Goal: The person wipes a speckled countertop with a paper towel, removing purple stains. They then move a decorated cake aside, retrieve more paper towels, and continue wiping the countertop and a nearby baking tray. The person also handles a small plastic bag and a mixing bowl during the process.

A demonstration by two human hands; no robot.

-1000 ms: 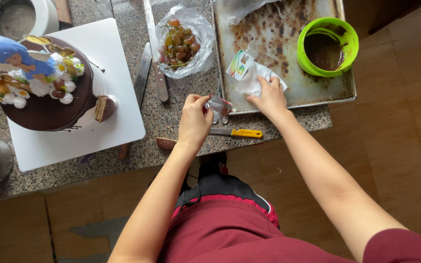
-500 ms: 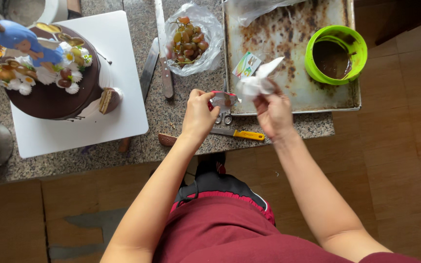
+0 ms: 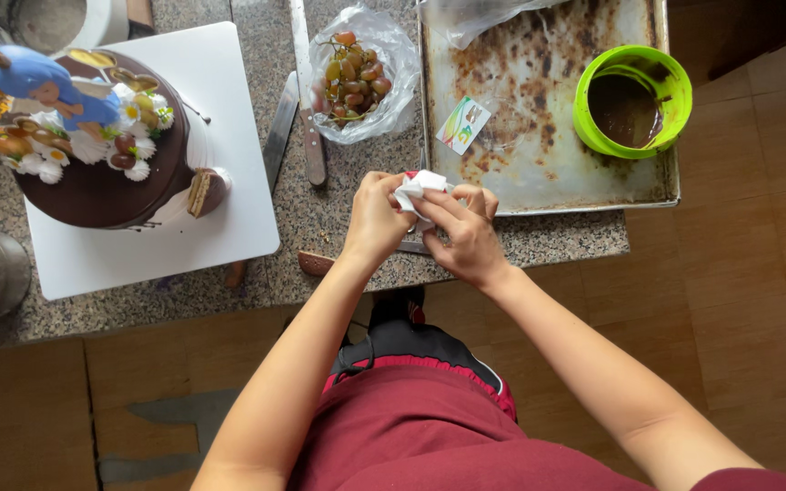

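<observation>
Cake-decorating kitchen, granite worktop.
Speckled granite counter [image 3: 357, 227] bearing: decorated chocolate cake [image 3: 93, 136] on white board [image 3: 220, 127]; right of the cake, long knives [image 3: 302, 91], bagged grapes [image 3: 357, 77], stained baking tray [image 3: 539, 118] holding green bowl of chocolate [image 3: 631, 100].

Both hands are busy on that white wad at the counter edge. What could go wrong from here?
The left hand and right hand work the white wad right above a blade lying under them; a slip might nick a finger. An elbow swing leftward could perhaps bump the chocolate cake, whose board nears the counter edge.
</observation>
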